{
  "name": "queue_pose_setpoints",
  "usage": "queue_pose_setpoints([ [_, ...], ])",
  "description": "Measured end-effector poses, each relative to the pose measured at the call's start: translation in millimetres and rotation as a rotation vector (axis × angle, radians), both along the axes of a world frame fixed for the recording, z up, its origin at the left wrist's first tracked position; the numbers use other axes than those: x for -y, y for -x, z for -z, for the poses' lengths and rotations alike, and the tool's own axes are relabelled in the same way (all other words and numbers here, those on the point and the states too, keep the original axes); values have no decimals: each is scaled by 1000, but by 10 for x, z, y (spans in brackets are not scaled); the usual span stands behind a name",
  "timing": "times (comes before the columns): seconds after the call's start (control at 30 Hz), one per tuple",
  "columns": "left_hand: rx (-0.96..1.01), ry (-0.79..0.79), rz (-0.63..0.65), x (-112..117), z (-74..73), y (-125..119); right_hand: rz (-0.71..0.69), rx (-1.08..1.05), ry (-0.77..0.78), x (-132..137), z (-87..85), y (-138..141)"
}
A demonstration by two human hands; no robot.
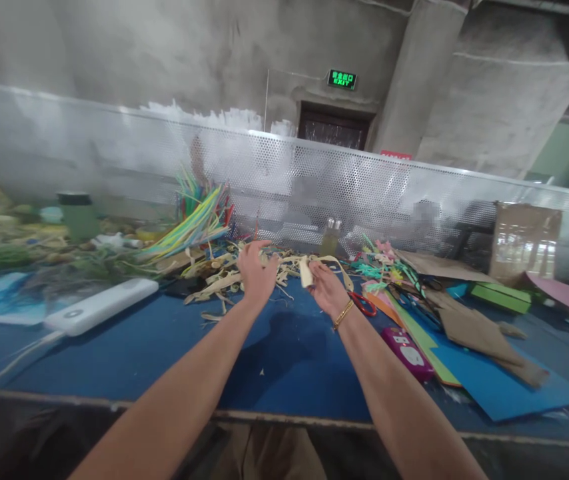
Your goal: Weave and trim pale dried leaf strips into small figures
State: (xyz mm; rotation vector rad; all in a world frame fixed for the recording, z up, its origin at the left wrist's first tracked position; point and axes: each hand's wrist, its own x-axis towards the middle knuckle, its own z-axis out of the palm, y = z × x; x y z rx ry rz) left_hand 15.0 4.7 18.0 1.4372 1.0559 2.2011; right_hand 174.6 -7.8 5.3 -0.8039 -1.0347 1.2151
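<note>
Both my arms reach out over a blue table (284, 360). My right hand (325, 288) is closed on a pale straw strip (306, 271), pinching its folded end between thumb and fingers; a gold bracelet sits on that wrist. My left hand (255, 270) hovers just left of it with fingers curled and apart, holding nothing that I can see. Under and behind both hands lies a loose pile of pale straw strips (224, 277). Red-handled scissors (363, 304) lie on the table just right of my right wrist.
A white power bank (100, 305) with a cable lies at the left. A bundle of coloured strips (195, 223) and a green cup (77, 213) stand behind. Coloured paper sheets (494, 380), a pink box (407, 350) and brown card (524, 243) fill the right. A perforated metal screen (364, 187) backs the table.
</note>
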Motion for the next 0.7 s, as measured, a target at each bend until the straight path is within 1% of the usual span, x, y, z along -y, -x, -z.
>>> queue_pose_setpoints([
  [0.07, -49, -49, 73, 120, -66, -34, 44, 69, -7, -38, 32, 5],
  [0.13, -110, -51, 157, 159, -88, -56, 115, 129, -25, -69, 62, 9],
  [0.2, -191, -34, 258, 131, -69, -77, 158, 143, -47, -86, 85, 16],
  [0.3, -248, 10, 402, 50, -6, -126, 142, 146, -77, -88, 102, 35],
  [0.37, -225, 36, 451, 18, 34, -162, 116, 166, -90, -79, 107, 57],
  [0.47, -185, 79, 487, -3, 85, -192, 102, 209, -86, -63, 117, 96],
  [0.6, -107, 205, 531, -68, 173, -192, 107, 250, -99, -60, 144, 116],
  [0.7, -22, 277, 614, -141, 237, -196, 104, 291, -119, -69, 159, 100],
])
